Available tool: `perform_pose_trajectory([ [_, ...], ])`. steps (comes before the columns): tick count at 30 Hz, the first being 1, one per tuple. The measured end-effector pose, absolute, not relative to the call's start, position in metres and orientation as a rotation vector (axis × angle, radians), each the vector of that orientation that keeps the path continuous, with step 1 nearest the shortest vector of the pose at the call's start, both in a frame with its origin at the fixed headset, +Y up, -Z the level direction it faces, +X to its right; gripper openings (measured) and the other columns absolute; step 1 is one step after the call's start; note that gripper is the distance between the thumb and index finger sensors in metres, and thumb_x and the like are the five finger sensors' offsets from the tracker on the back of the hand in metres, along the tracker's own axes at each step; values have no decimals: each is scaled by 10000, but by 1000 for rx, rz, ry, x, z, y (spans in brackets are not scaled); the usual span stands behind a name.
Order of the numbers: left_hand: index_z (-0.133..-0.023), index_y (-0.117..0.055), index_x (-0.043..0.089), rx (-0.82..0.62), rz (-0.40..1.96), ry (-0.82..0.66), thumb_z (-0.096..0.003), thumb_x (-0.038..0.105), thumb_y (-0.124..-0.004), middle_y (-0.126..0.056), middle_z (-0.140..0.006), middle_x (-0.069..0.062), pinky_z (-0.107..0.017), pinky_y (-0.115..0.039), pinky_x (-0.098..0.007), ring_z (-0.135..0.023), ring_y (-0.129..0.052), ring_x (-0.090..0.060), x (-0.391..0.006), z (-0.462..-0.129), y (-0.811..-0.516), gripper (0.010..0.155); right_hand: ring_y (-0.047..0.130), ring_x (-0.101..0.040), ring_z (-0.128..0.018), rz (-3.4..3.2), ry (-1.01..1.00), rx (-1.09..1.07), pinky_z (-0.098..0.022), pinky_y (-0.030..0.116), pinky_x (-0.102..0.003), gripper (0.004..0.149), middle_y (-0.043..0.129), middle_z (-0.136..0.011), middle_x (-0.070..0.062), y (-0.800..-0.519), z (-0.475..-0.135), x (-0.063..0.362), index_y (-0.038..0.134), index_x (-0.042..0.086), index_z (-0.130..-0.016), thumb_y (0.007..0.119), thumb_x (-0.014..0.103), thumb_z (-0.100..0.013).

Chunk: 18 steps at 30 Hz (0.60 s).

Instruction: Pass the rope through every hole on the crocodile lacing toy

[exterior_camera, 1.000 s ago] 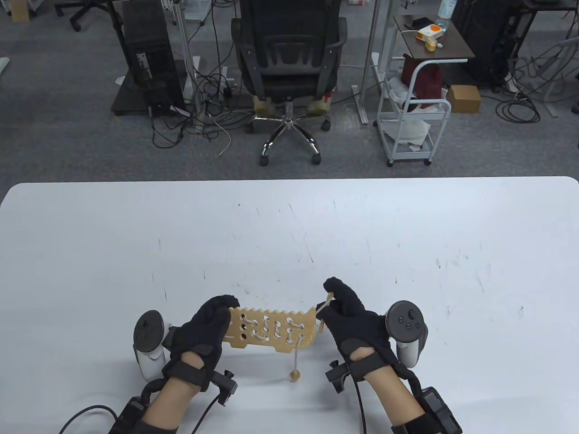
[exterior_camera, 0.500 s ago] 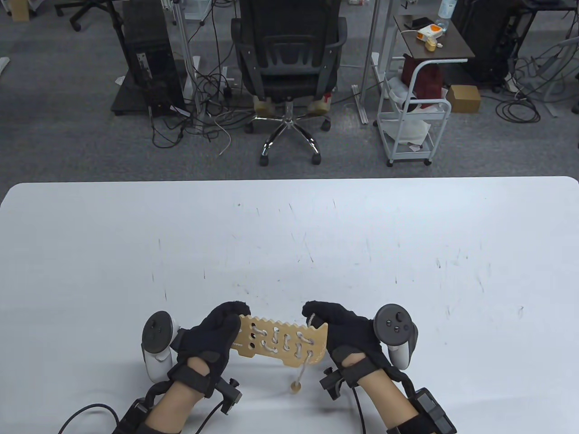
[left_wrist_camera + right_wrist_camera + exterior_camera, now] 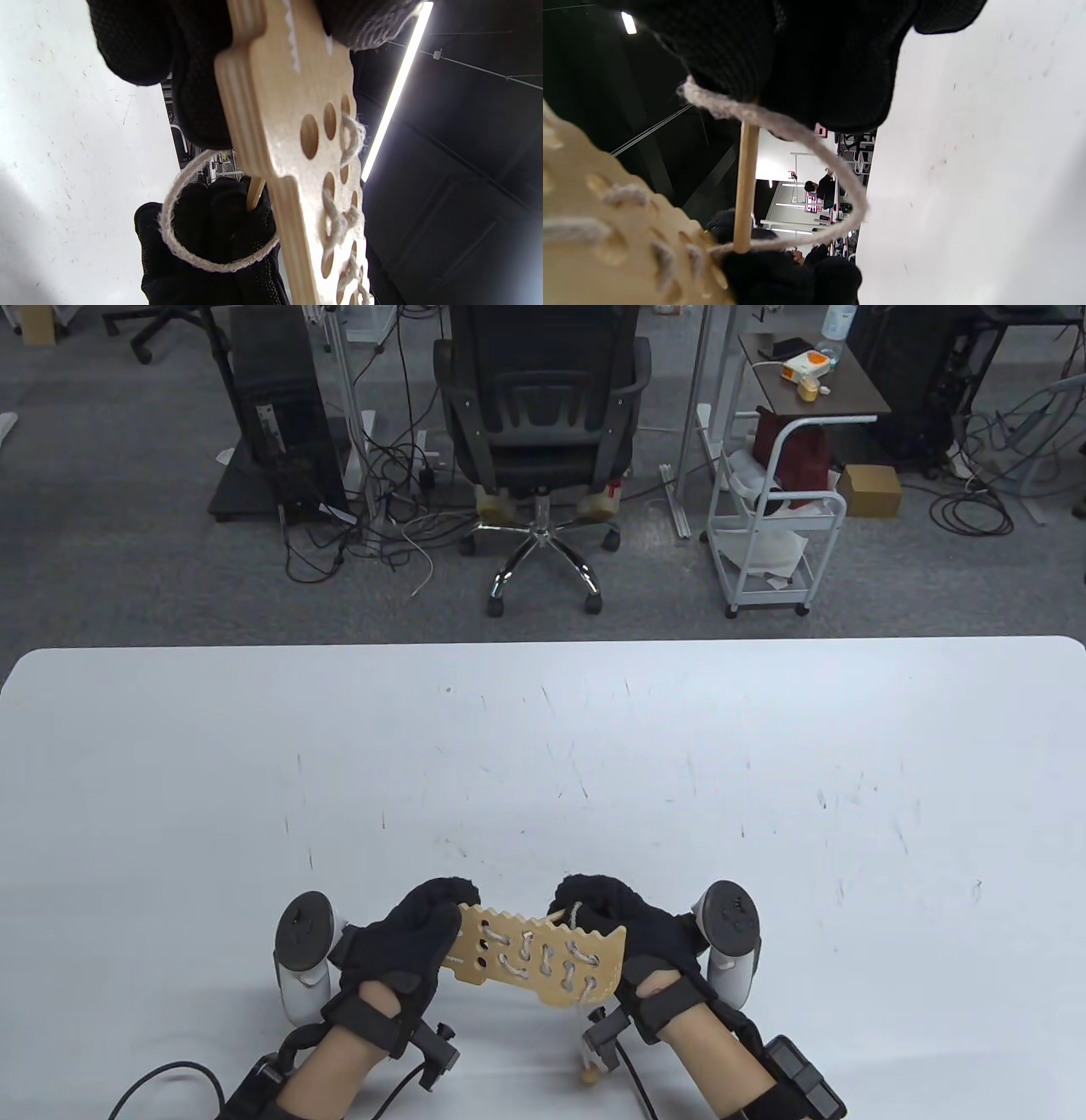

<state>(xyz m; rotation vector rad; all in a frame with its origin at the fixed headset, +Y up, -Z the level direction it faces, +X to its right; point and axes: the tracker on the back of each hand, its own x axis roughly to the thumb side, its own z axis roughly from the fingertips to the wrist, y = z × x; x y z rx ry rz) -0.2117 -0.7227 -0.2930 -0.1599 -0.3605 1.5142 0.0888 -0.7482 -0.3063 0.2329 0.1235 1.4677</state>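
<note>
Both hands drifting nearer me, toy (image 3: pixel 539 963) tilting | left hand (image 3: pixel 399 942) gripping toy's end | right hand (image 3: pixel 632 933) pinching rope (image 3: pixel 797 135) needle (image 3: pixel 745 186) | above counter (image 3: pixel 764 780)

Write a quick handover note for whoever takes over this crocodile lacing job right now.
Left hand: grips the left end of the flat wooden crocodile lacing board, held up off the white table.
Right hand: at the board's right end, pinching the thin wooden threading needle with the off-white rope looping from it.
A small wooden bead on the rope dangles below the board.
Done: most holes towards the right are laced.
Left: the bare holes near the left end.
</note>
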Motion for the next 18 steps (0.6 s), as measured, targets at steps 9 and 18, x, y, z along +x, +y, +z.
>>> perform_pose_trajectory([
  [9,-905,-749,257,-177,1510,-373,-440,454,-719,-956,-698,0,-565,-817,-449,-490,-1067,-179,-208,-292,-725,506,962,-306,-666,1416,211,252,-629,556,-626,401,993,-729,-50,-752,-301,76,827,186,-820,861,243,-424],
  [18,-907,-746,260,-189,1547,-380,-442,452,-714,-953,-702,1,-569,-815,-448,-495,-1065,-177,-207,-292,-725,504,929,-337,-687,1462,227,255,-627,535,-639,382,977,-748,-73,-755,-299,72,858,204,-810,863,227,-429],
])
